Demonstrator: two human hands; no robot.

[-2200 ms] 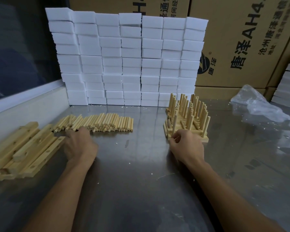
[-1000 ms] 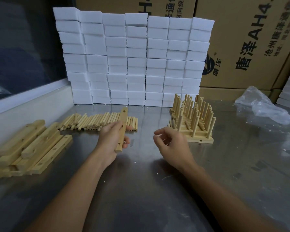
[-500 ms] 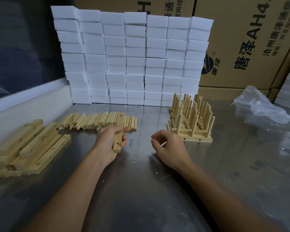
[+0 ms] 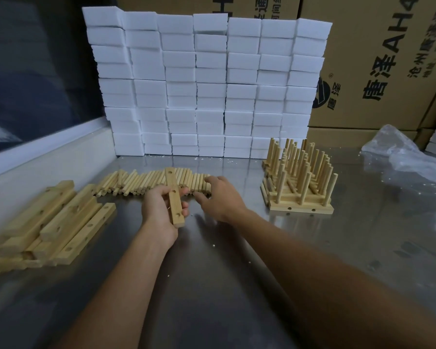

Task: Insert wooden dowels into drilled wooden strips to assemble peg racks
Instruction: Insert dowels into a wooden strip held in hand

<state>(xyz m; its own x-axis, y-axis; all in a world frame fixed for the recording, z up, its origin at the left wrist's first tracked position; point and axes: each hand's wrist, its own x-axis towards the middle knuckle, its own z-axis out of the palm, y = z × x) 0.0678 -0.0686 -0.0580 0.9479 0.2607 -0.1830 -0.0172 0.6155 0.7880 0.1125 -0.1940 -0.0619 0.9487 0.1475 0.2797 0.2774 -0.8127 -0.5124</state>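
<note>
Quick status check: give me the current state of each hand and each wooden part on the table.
left hand: grips one drilled strip
drilled strip: lifted, holes empty
right hand: fingers reaching onto the loose dowels; grasp not visible
loose dowels: lying in a row
spare strips: piled, no dowels in them
finished racks: stacked, pegs upright

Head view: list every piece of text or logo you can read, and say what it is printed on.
"唐泽 AH4", cut off at the frame edge: right cardboard box, black print running up its face.
"唐泽" under a round dark logo: same box, beside the white foam blocks.
Smaller lines of characters on that box: blurred, unreadable.
"H" and "通": top middle cardboard box, cropped.
</note>
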